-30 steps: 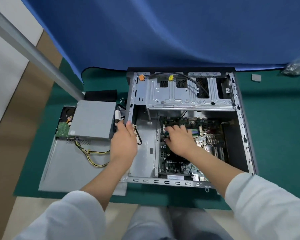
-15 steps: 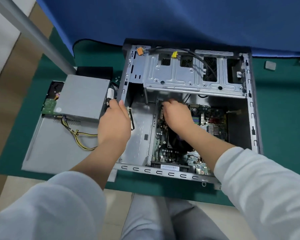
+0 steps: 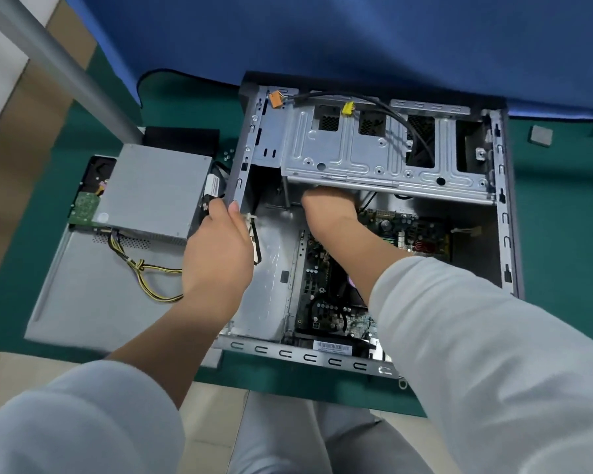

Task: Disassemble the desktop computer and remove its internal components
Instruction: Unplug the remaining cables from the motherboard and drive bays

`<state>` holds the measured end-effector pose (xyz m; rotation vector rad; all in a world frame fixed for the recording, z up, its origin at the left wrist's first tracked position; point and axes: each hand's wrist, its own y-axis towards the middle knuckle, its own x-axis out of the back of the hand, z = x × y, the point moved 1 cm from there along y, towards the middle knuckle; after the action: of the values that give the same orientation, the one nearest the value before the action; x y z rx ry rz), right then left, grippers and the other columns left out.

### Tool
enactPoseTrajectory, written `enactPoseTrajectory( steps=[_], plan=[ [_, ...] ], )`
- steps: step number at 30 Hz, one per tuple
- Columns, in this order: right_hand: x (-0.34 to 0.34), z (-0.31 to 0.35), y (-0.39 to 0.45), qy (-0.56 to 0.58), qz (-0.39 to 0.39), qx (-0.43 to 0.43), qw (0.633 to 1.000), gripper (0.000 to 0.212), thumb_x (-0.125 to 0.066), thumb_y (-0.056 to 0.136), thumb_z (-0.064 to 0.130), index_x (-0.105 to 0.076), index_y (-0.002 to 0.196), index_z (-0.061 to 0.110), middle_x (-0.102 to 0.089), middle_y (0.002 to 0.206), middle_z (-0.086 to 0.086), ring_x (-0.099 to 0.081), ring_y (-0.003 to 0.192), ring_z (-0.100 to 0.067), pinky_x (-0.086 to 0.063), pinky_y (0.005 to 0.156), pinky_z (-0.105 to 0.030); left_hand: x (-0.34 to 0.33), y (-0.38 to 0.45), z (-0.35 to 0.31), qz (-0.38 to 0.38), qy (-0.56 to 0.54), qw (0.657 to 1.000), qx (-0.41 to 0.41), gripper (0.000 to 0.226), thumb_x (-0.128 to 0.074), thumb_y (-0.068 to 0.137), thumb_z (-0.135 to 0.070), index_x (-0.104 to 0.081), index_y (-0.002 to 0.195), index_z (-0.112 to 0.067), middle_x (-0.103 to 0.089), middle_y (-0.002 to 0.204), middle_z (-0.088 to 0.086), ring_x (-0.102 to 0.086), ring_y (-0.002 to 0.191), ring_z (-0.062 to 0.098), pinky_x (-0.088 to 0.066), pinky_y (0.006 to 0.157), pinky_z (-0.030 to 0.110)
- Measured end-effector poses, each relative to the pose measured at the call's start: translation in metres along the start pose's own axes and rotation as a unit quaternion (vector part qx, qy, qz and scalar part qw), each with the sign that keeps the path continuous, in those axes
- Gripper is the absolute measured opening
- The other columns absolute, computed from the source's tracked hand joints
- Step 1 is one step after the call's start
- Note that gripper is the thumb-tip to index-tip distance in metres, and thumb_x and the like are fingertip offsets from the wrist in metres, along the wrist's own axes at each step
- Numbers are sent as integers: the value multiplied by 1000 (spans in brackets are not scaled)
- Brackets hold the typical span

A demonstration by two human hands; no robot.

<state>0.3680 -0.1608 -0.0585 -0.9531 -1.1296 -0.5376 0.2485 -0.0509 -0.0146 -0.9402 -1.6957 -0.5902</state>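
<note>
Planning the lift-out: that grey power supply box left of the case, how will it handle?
The power supply looks like a rigid metal box, probably heavy for its size. Its yellow-black cables trail loose, so they'll likely flop and snag. It partly overlaps the hard drive, so it may rock.

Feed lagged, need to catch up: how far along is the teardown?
Done: side panel is off, with the power supply and a drive's green board lying on it. In hand: left hand grips the case's left wall; right hand reaches under the drive cage, its fingers hidden. Left: motherboard, drive cage and black cable remain inside.
</note>
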Motion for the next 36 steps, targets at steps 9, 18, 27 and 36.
enactPoseTrajectory(
  steps=[9,18,27,36],
  plan=[
    [4,-3,6,-58,14,21,998,21,-53,80,-4,-60,94,10,-60,109,-17,-57,99,-36,-46,81,-40,-1,0,1,1,-10,1000,9,36,-17,102,-32,-42,107,-6,-58,84,15,-52,70,36,-33,58,38],
    [-2,-2,5,-106,7,30,994,24,-54,81,-4,-64,99,7,-63,102,-13,-58,92,-32,-39,67,-33,0,0,1,8,-8,1000,12,35,-18,103,-31,-41,108,-6,-58,84,14,-41,64,28,-30,58,35],
    [-4,-1,5,-105,3,16,994,23,-55,80,-4,-65,96,8,-64,99,-12,-58,90,-30,-38,66,-33,1,0,-1,7,4,1000,8,35,-18,103,-30,-42,109,-5,-57,85,14,-52,69,34,-31,59,36],
    [-12,-8,-1,-65,-19,-25,997,21,-55,81,-4,-63,95,9,-63,91,-10,-58,82,-28,-39,64,-32,-1,1,-1,3,16,1000,15,35,-19,103,-31,-41,109,-6,-45,77,5,-41,64,27,-30,58,35]
  ],
)
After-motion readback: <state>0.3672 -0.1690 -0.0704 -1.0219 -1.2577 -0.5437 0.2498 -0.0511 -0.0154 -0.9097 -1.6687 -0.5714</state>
